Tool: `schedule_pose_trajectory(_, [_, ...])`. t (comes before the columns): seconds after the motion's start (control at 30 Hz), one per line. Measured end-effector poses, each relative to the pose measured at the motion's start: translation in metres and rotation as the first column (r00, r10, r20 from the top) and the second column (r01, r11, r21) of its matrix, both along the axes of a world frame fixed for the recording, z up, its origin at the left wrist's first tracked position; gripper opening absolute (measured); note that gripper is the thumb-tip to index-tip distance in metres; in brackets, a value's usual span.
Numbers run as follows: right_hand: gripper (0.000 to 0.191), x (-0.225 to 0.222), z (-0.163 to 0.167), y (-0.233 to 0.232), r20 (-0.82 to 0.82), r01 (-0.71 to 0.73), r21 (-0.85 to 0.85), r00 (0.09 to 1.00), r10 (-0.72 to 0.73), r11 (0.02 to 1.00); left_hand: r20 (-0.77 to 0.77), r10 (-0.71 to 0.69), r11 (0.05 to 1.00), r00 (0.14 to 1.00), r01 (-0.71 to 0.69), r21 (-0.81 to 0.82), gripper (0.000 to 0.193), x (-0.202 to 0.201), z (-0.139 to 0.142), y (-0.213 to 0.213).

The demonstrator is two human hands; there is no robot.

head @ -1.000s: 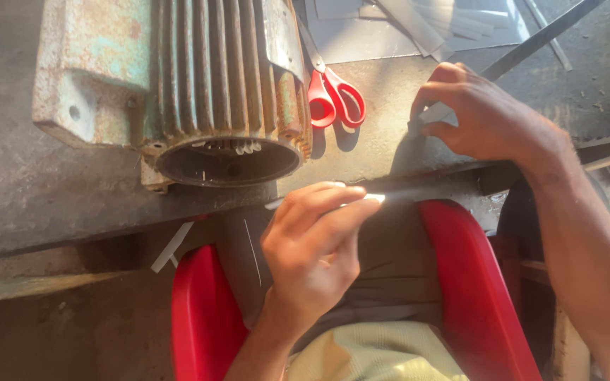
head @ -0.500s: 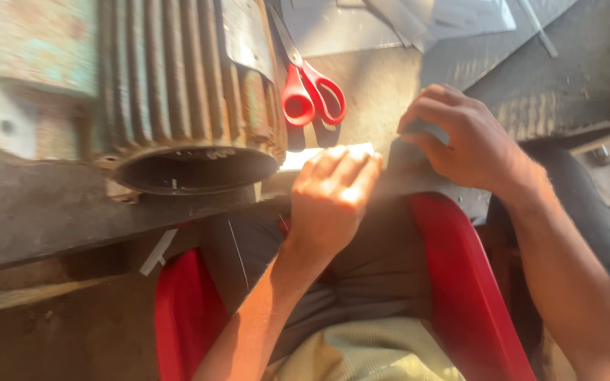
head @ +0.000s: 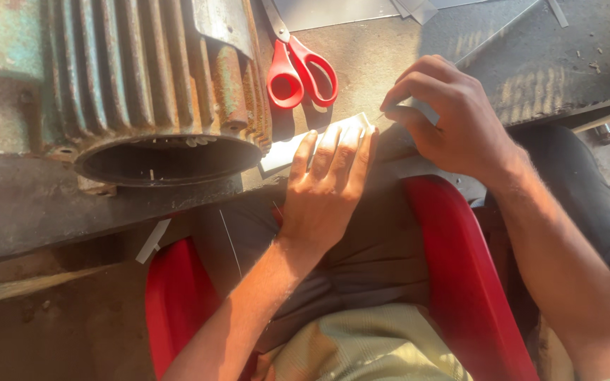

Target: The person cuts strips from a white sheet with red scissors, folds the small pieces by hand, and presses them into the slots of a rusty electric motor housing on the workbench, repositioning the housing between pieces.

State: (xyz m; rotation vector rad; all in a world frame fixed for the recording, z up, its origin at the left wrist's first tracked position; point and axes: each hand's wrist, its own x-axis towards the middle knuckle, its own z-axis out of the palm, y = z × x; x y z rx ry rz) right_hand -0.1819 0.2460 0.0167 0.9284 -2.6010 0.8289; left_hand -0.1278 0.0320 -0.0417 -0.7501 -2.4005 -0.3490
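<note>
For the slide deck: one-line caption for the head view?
Left hand presses a pale strip flat at the bench edge while right hand pinches its far end, beside red scissors and a ribbed motor housing.

A pale, thin strip of sheet material lies flat near the middle of the frame, along the near edge of the counter. It slants from lower left to upper right. Its left end shows bare and sunlit; fingers cover the right part.
</note>
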Motion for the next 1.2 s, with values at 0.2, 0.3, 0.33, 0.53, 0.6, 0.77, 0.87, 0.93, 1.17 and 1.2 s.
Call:
schedule_pose_trajectory(0.2, [0.011,-0.001,-0.004,-0.005,0.000,0.027,-0.011,1.000,-0.027,1.000,-0.062,-0.054,0.994,0.997,0.060,0.095,0.041,0.000,-0.010,-0.007])
schedule_pose_trajectory(0.3, [0.014,-0.002,-0.008,-0.005,0.009,0.036,-0.032,0.999,-0.036,0.999,-0.077,-0.118,0.963,0.990,0.133,0.234,0.028,0.001,-0.013,-0.010])
schedule_pose_trajectory(0.33, [0.014,-0.003,-0.009,-0.005,0.006,0.037,-0.034,0.999,-0.036,0.999,-0.079,-0.127,0.954,0.989,0.144,0.264,0.026,0.001,-0.013,-0.010])
schedule_pose_trajectory(0.53, [0.014,-0.003,-0.012,-0.005,-0.007,0.038,-0.054,0.999,-0.039,0.998,-0.083,-0.147,0.910,0.986,0.167,0.379,0.020,0.002,-0.004,-0.010])
schedule_pose_trajectory(0.6, [0.014,-0.003,-0.012,-0.006,-0.015,0.039,-0.063,0.999,-0.040,0.997,-0.073,-0.166,0.902,0.983,0.182,0.392,0.022,0.003,0.004,-0.013])
schedule_pose_trajectory(0.77, [0.013,-0.004,-0.015,-0.005,-0.019,0.045,-0.069,0.999,-0.046,0.997,-0.127,-0.152,0.962,0.980,0.176,0.210,0.024,-0.009,0.019,-0.014])
schedule_pose_trajectory(0.87, [0.013,-0.006,-0.017,-0.003,-0.018,0.035,-0.072,0.999,-0.036,0.997,-0.108,-0.132,0.987,0.985,0.141,0.075,0.019,-0.023,0.022,-0.006])
schedule_pose_trajectory(0.93, [0.013,-0.006,-0.018,-0.002,-0.010,0.034,-0.072,0.999,-0.035,0.997,-0.065,-0.127,0.992,0.990,0.127,0.002,0.014,-0.029,0.023,-0.001])
schedule_pose_trajectory(1.17, [0.010,-0.006,-0.016,-0.001,-0.014,0.023,-0.072,1.000,-0.024,0.997,0.028,-0.115,0.993,0.993,0.115,0.000,0.033,-0.018,0.027,-0.004])
schedule_pose_trajectory(1.2, [0.010,-0.005,-0.015,-0.002,-0.014,0.017,-0.074,1.000,-0.018,0.997,0.015,-0.112,0.993,0.994,0.112,0.028,0.040,-0.013,0.026,-0.005])
